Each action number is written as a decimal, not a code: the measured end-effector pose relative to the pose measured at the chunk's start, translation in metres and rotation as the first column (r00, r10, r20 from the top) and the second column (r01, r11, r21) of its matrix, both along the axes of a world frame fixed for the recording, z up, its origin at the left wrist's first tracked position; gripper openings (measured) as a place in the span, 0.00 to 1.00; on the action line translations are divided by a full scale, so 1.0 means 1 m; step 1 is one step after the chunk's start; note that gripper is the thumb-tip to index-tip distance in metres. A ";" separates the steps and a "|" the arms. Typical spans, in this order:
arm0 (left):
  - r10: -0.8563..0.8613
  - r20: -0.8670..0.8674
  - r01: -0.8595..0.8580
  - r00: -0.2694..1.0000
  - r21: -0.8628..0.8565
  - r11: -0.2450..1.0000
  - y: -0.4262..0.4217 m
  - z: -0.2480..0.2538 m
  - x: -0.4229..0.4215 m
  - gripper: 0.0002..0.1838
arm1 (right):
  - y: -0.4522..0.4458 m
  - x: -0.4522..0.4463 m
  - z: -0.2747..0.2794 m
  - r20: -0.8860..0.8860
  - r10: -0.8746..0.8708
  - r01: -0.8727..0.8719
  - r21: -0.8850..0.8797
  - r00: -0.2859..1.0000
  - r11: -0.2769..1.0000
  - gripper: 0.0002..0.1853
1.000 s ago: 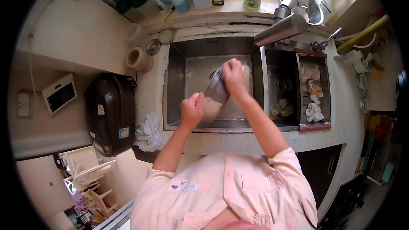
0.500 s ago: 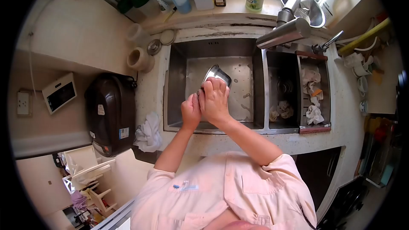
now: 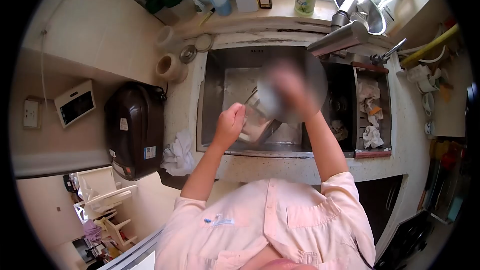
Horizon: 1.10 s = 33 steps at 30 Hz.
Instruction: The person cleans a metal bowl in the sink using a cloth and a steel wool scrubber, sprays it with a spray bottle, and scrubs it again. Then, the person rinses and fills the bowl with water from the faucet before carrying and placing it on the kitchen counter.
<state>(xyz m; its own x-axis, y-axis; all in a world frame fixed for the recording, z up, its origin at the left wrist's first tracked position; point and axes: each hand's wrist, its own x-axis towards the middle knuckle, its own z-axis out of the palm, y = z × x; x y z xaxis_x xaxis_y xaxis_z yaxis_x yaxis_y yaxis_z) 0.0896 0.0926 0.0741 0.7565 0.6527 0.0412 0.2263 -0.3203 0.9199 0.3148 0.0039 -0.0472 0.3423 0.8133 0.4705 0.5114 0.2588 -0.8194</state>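
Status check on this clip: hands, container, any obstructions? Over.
Left hand gripping metal container; right hand blurred, grip unclear. Container held over large sink basin. Nothing obvious blocking, though blur hides part.

The person wears a pale pink shirt (image 3: 250, 240) with a buttoned placket (image 3: 270, 207) down its middle. A flapped chest pocket (image 3: 312, 216) sits on the right, and a small blue-and-white marking (image 3: 219, 221) on the left. The sleeves (image 3: 336, 183) end around the elbows. The left hand (image 3: 230, 124) is bare; blurring hides the right hand's (image 3: 287, 85) details.
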 end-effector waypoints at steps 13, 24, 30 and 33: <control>0.120 -0.013 -0.117 0.993 0.146 0.982 -0.016 -0.005 0.001 0.19 | 0.001 -0.073 0.076 0.164 -0.423 0.439 -0.076 0.891 0.895 0.04; 0.173 0.073 -0.182 0.982 0.132 0.974 -0.018 -0.003 -0.004 0.18 | 0.013 -0.097 0.103 0.397 -0.460 0.566 -0.207 0.794 0.798 0.04; 0.166 0.042 -0.171 0.985 0.237 0.956 -0.016 -0.012 -0.017 0.18 | 0.004 -0.078 0.079 0.084 -0.266 0.275 -0.138 0.960 0.951 0.05; 0.172 0.082 -0.186 0.982 0.215 0.959 -0.012 -0.012 -0.011 0.18 | 0.014 -0.116 0.119 0.532 -0.393 0.515 -0.096 0.750 0.852 0.05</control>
